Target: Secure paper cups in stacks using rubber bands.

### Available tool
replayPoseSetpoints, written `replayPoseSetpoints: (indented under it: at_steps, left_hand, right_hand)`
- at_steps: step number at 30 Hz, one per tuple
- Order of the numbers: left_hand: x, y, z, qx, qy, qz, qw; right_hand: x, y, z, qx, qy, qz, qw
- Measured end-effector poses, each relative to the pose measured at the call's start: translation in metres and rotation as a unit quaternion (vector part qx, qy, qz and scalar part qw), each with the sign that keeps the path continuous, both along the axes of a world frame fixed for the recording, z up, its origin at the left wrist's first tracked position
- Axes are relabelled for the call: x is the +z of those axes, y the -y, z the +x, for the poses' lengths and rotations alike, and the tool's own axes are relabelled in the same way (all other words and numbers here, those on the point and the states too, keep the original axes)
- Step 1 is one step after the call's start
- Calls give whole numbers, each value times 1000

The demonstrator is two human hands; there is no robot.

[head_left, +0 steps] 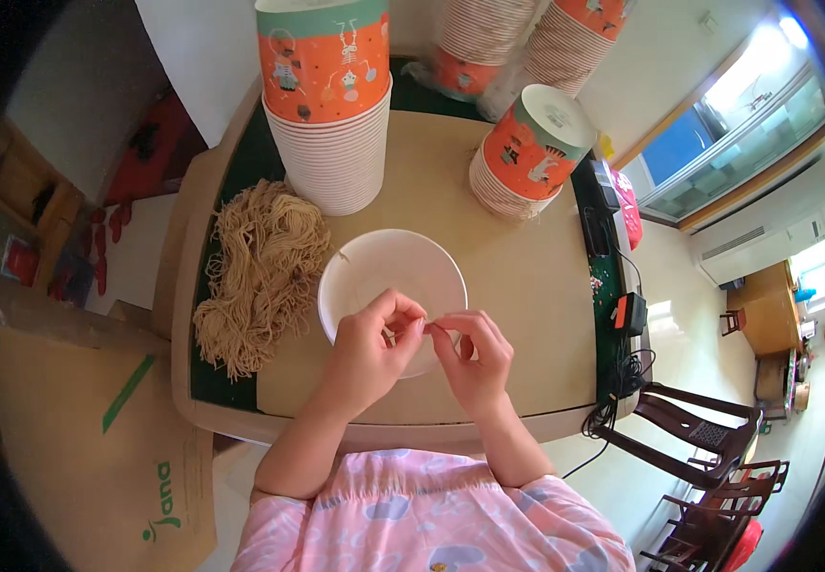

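A white paper bucket (389, 257) stands upright, open end up, at the table's near middle. Over its near side, my left hand (374, 338) and my right hand (474, 353) meet fingertip to fingertip. Each hand is closed in a pinch on a thin beige string (429, 327), mostly hidden by the fingers. A short bit of string also shows at the bucket's far-left rim. To the left lies a loose heap of beige strings (262, 272).
A tall stack of paper buckets (329, 153) rises behind the strings, its top one orange and green. A shorter stack (535, 153) stands far right, with more bucket stacks (484, 43) behind. Black cables (613, 410) and an adapter (631, 314) line the table's right edge. A cardboard box (79, 429) is at left.
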State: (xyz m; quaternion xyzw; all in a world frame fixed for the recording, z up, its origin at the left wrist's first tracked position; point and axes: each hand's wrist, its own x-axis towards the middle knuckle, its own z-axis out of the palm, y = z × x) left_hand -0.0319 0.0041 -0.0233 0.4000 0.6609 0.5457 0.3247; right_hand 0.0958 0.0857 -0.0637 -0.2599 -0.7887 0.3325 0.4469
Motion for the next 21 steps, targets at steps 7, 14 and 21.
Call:
replayPoseSetpoints:
  at_steps: [7, 14, 21]
  left_hand:
    - [-6, -1, -3, -14, 15, 1, 1000]
    - [-12, -1, -7, 13, 52, 13, 998]
    - [-14, 2, -4, -21, 92, 38, 995]
  right_hand:
    - [3, -3, -4, 27, -10, -15, 999]
    - [8, -1, -6, 25, 5, -74, 997]
    - [9, 2, -2, 24, 8, -83, 996]
